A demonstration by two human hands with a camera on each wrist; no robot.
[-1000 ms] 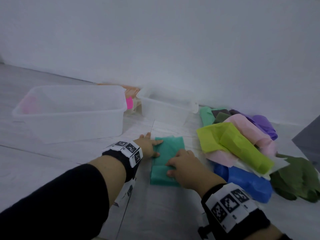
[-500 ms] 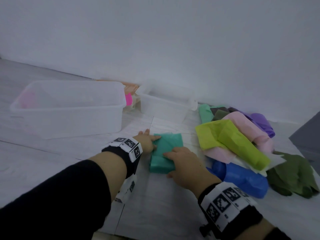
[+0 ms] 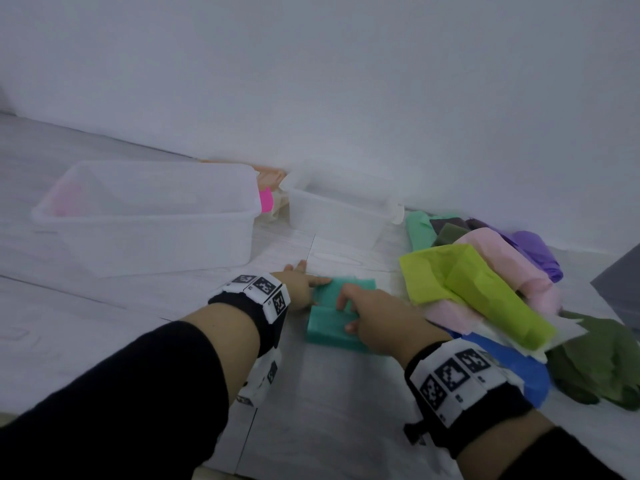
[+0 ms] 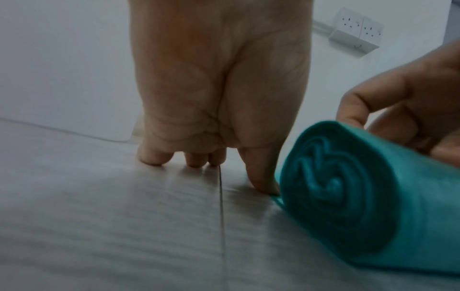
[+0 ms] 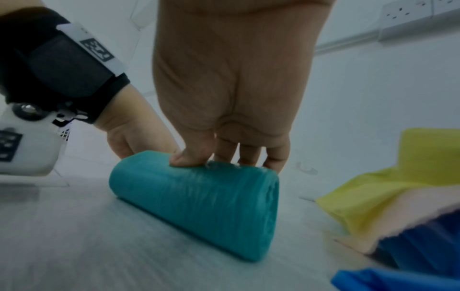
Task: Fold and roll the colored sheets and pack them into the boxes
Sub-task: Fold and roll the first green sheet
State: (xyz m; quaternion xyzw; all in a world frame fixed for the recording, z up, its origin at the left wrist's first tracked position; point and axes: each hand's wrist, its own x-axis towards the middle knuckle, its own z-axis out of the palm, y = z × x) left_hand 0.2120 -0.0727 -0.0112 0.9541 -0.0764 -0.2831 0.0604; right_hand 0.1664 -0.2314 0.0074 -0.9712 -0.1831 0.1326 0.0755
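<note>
A teal sheet (image 3: 329, 327) lies on the pale floor, mostly wound into a thick roll (image 5: 199, 200), with a short flat tail (image 3: 349, 287) on its far side. My right hand (image 3: 374, 313) sits on top of the roll, thumb on the crest and fingers curled over the far side (image 5: 248, 155). My left hand (image 3: 301, 284) is at the sheet's left edge. Its thumb (image 4: 261, 177) presses the flat tail down and its fingertips touch the floor. The spiral end of the roll (image 4: 348, 196) faces the left wrist view.
A large clear box (image 3: 156, 237) stands far left with something pink inside. A smaller clear box (image 3: 332, 220) stands behind the sheet, a magenta roll (image 3: 266, 199) between them. Lime (image 3: 467, 292), pink, purple, blue (image 3: 512, 368) and dark green (image 3: 606, 362) sheets are piled at right.
The teal roll has travelled away from me under my right hand and grown thicker, leaving less flat sheet. My left hand stays at the sheet's left edge.
</note>
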